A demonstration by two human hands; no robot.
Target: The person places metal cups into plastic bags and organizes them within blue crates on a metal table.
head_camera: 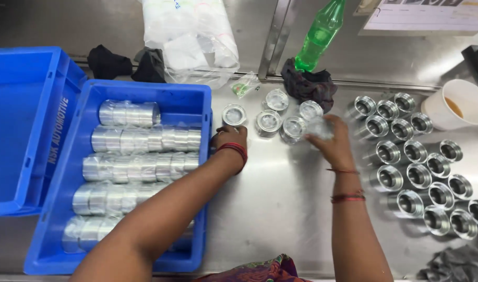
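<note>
A brushed steel counter (270, 209) fills the frame, smooth and faintly reflective. Just left of centre, the left hand (229, 139) is laid beside a short round metal part sealed in clear film, the wrapped ring (234, 114); its fingers are curled together at the ring's lower edge, though whether the ring is actually pinched cannot be told. At centre, the right hand (329, 140) is closed around a crinkled clear plastic piece (317, 128), which is gripped by bent fingers. Four more film-wrapped rings, the wrapped cluster (281, 116), are seen between and above the two hands, near the upper middle of the frame.

On the right, rows of bare machined cylinders (416, 172) are stood upright, shiny, with hollow round bores. At lower left, a blue plastic crate (46, 230) is filled with long film-wrapped stacks (140, 167) lying in rows. A second blue crate (20, 125) is seen at the left edge. At the top, a green plastic bottle (320, 34) leans over a dark crumpled cloth (309, 83), and a bundle of clear plastic bags (189, 36) is piled beside it. A white cup (450, 104) is placed at upper right.
</note>
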